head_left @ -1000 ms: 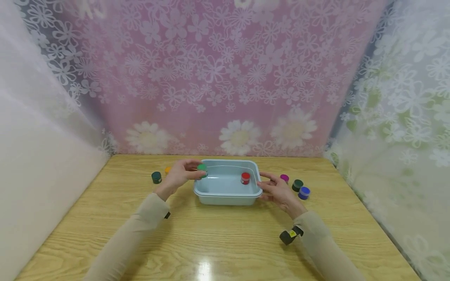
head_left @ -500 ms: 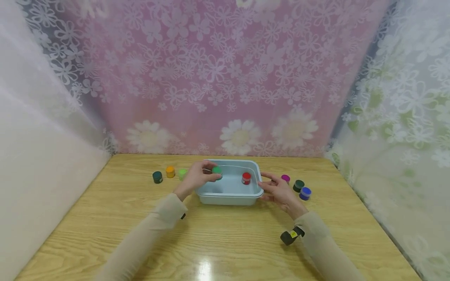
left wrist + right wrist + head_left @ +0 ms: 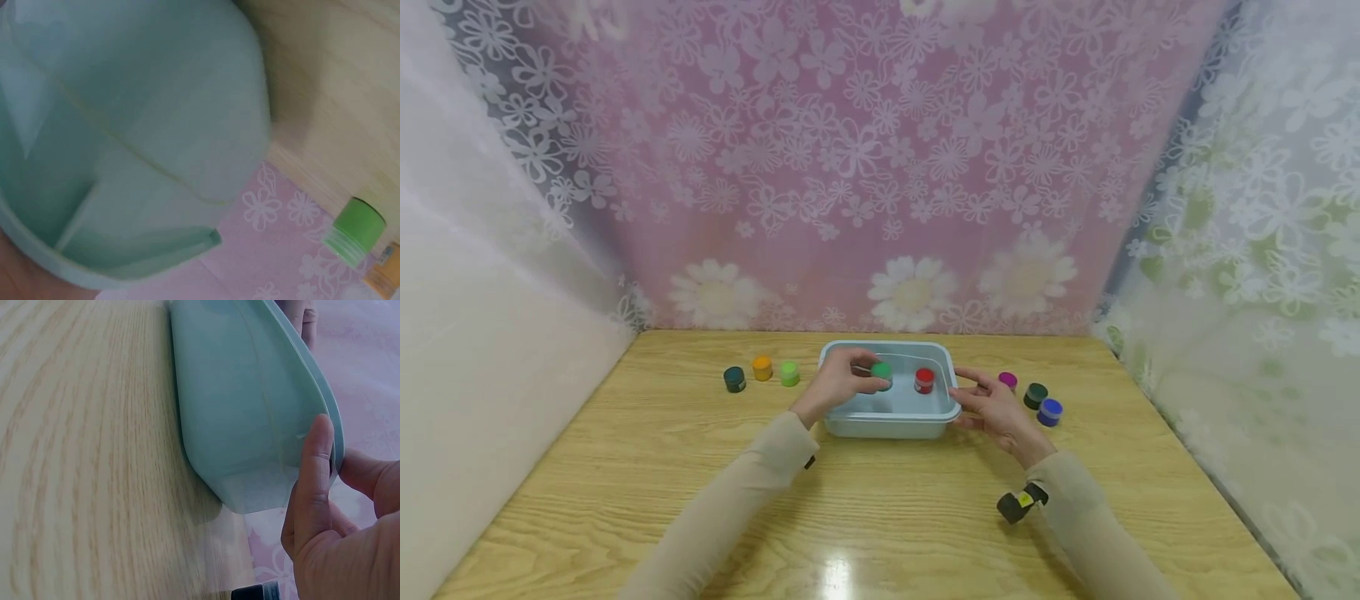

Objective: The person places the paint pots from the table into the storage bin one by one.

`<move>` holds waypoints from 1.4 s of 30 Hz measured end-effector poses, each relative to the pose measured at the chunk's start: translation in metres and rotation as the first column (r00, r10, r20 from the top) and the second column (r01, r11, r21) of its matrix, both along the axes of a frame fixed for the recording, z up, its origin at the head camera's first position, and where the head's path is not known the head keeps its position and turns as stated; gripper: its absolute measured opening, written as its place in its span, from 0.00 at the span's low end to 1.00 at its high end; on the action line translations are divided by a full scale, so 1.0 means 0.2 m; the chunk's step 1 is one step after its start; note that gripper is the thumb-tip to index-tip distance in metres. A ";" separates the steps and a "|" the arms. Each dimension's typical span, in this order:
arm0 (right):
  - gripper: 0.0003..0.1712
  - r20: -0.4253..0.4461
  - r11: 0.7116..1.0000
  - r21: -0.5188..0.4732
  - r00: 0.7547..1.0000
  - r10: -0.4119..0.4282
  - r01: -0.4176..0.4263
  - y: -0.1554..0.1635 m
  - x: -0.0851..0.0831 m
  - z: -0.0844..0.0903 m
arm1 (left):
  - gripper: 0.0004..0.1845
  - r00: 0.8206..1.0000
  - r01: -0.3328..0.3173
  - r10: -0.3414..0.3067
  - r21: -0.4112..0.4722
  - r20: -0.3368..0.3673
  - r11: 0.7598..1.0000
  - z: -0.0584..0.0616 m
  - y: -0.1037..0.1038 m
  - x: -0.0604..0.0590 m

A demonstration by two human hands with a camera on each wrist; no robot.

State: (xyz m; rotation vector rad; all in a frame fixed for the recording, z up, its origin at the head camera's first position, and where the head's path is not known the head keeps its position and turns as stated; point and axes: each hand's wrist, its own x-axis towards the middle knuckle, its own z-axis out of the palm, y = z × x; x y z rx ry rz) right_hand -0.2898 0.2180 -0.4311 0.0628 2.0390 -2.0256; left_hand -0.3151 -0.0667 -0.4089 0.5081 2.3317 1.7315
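Near the desk's far edge, the left hand is pinching a green jar inside the tub — the right hand is gripping the tub's right edge.

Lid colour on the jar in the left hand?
The jar lid in the left hand is green; the head view shows it best.

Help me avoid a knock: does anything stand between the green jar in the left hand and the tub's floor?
Nothing visible does. In the head view, the left hand holds the green jar within the outline of the tub; the red jar stands to its right, with a gap between.
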 end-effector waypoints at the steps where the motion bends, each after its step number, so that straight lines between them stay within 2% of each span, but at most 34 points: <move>1: 0.37 -0.003 1.000 0.002 1.000 0.001 -0.001 0.00 0.00 0.00 | 0.23 1.000 0.008 -0.008 -0.003 0.009 1.000 0.01 0.01 0.00; 8: 0.36 -0.004 1.000 0.003 1.000 0.002 -0.002 -0.01 -0.01 0.01 | 0.21 0.998 0.047 -0.045 -0.039 0.041 0.998 0.00 0.08 -0.02; 16: 0.36 -0.018 1.000 -0.004 1.000 0.003 -0.003 -0.01 0.00 0.01 | 0.21 0.999 0.019 -0.012 -0.151 0.045 0.988 -0.01 0.18 -0.05; 31: 0.36 -0.018 1.000 0.005 1.000 0.015 -0.015 0.00 0.00 0.00 | 0.19 1.000 0.002 0.000 -0.212 0.010 0.977 -0.06 0.33 -0.10; 36: 0.36 -0.012 1.000 0.009 1.000 0.018 -0.018 0.00 0.00 0.00 | 0.19 0.999 -0.030 0.034 -0.237 0.015 0.971 -0.07 0.36 -0.10; 42: 0.36 -0.007 1.000 0.006 1.000 0.017 -0.017 0.00 0.00 0.00 | 0.20 0.994 -0.087 0.103 -0.323 0.032 0.942 -0.09 0.39 -0.12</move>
